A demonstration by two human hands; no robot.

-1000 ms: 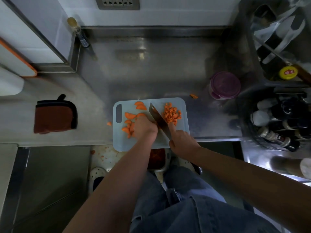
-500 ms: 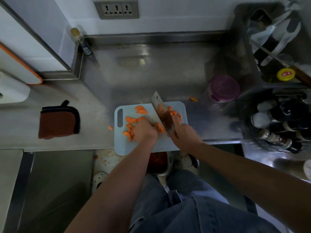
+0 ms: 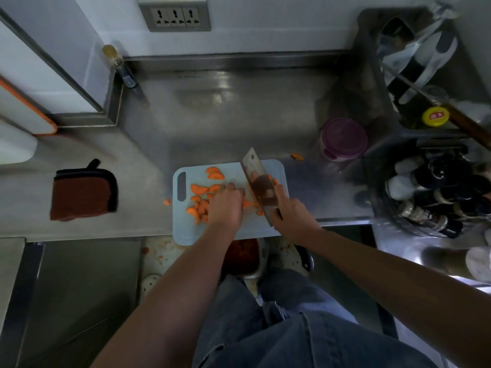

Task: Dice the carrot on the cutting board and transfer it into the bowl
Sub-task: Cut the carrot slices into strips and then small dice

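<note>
A pale blue cutting board lies at the counter's front edge. Orange half-moon carrot slices are spread over its left half. My left hand rests on the slices in the board's middle, fingers curled over them. My right hand grips the handle of a cleaver, whose broad blade is tilted and hides most of the diced carrot pile on the board's right side. A few diced bits peek out beside the blade. I see no bowl on the counter.
A purple-lidded container stands right of the board, with a stray carrot piece near it and another left of the board. A brown cloth lies far left. Bottles crowd the right. A bin sits below the counter edge.
The cleaver has lifted off the board and swung right, its flat side now tilted over the diced pile. My left hand stays on the slices. The head camera has tipped slightly.
</note>
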